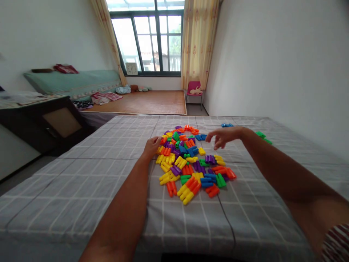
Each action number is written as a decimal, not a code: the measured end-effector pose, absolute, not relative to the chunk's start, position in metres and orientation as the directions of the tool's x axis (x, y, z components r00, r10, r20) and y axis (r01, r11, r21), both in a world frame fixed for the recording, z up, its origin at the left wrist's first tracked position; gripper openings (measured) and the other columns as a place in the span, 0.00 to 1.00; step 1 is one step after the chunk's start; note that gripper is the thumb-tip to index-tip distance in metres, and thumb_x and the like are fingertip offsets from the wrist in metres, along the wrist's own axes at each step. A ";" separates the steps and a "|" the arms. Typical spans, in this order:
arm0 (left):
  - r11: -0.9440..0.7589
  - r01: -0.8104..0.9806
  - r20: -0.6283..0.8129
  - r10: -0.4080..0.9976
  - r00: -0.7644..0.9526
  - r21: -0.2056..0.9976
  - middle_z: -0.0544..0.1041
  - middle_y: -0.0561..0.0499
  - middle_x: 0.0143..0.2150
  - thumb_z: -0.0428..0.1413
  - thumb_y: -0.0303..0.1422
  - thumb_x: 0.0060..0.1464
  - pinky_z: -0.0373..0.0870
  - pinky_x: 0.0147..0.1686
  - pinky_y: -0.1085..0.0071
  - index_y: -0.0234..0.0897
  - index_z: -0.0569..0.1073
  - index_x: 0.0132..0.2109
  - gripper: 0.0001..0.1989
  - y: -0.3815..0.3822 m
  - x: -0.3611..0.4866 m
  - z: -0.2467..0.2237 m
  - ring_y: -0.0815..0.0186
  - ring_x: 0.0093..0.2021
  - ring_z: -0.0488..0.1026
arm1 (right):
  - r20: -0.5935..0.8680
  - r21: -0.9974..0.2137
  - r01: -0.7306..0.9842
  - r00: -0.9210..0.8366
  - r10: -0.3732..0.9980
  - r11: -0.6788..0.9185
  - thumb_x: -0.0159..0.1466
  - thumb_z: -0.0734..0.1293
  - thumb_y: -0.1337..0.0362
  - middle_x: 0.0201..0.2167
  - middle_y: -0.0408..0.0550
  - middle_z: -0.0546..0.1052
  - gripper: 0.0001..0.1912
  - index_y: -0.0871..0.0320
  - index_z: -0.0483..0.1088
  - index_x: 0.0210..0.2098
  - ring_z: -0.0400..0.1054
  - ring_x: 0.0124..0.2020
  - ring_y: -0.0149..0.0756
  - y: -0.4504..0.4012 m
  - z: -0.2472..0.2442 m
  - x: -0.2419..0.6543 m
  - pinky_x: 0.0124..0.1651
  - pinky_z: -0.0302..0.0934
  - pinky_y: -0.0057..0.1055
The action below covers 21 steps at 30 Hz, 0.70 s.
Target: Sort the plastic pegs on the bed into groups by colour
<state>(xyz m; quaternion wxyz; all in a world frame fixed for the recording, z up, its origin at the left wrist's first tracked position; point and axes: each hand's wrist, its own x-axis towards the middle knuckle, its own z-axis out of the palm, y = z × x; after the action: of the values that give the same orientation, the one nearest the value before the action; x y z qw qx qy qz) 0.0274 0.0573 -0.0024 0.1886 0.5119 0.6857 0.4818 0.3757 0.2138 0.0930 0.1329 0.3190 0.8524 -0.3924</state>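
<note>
Here, a pile of plastic blocks lies on a checked cloth (orange, yellow, green, purple and blue all jumbled together). The left hand rests at its ten o'clock edge, fingers bent; whether they pinch a block cannot be told. The right hand hangs at two o'clock, fingers loosely spread, near some blue blocks. Green blocks lie farther out, between two and three o'clock.

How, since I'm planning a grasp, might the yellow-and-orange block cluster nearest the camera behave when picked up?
The yellow-and-orange block cluster probably feels stiff, given its plastic-looking, straight prongs. Its shiny surface may be slightly slippery. It might separate where the colours meet.
</note>
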 end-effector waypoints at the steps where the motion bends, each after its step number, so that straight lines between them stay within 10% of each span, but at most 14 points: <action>1: 0.009 0.532 0.242 0.884 -0.400 0.846 0.77 0.50 0.29 0.49 0.48 0.52 0.62 0.30 0.73 0.29 0.79 0.39 0.25 0.058 0.027 -0.004 0.65 0.30 0.69 | -0.531 -0.546 0.673 -0.739 0.415 0.500 0.45 0.76 0.48 0.47 0.53 0.74 0.45 0.52 0.63 0.60 0.73 0.35 0.38 0.205 0.091 0.392 0.34 0.71 0.32; 5: 0.016 0.578 0.263 0.880 -0.395 0.816 0.78 0.50 0.29 0.49 0.48 0.52 0.63 0.30 0.73 0.30 0.79 0.39 0.25 0.065 0.023 -0.009 0.64 0.32 0.70 | -0.452 -0.466 0.580 -0.805 0.383 0.668 0.42 0.78 0.52 0.59 0.57 0.65 0.58 0.51 0.53 0.67 0.73 0.41 0.40 0.160 0.067 0.437 0.43 0.69 0.33; 11: 0.017 0.594 0.266 0.884 -0.385 0.804 0.79 0.50 0.31 0.49 0.49 0.52 0.65 0.32 0.72 0.31 0.79 0.41 0.26 0.067 0.022 -0.011 0.62 0.35 0.72 | -0.043 -0.501 0.373 -0.912 0.408 0.781 0.46 0.77 0.60 0.59 0.56 0.64 0.52 0.52 0.55 0.66 0.63 0.57 0.48 0.137 0.030 0.411 0.58 0.58 0.41; 17: -0.001 0.578 0.288 0.868 -0.405 0.816 0.78 0.50 0.29 0.50 0.51 0.50 0.66 0.32 0.70 0.31 0.80 0.37 0.27 0.055 0.035 0.000 0.59 0.35 0.72 | 0.095 -0.631 0.311 -0.878 0.469 0.711 0.50 0.76 0.56 0.58 0.56 0.68 0.48 0.54 0.55 0.66 0.73 0.40 0.39 0.151 0.033 0.353 0.45 0.67 0.37; 21: 0.008 0.601 0.302 0.860 -0.412 0.799 0.79 0.49 0.29 0.50 0.51 0.50 0.66 0.33 0.70 0.32 0.80 0.35 0.26 0.052 0.038 0.003 0.58 0.36 0.73 | 0.157 -0.541 0.460 -0.767 0.622 0.704 0.63 0.66 0.54 0.49 0.50 0.76 0.27 0.53 0.65 0.60 0.74 0.39 0.38 0.194 0.045 0.342 0.44 0.68 0.35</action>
<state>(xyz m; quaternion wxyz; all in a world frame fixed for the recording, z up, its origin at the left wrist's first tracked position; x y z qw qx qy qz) 0.0385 0.0518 0.0033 0.1375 0.5247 0.6963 0.4700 0.3416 0.1936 0.0447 -0.1663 0.2979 0.9080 -0.2432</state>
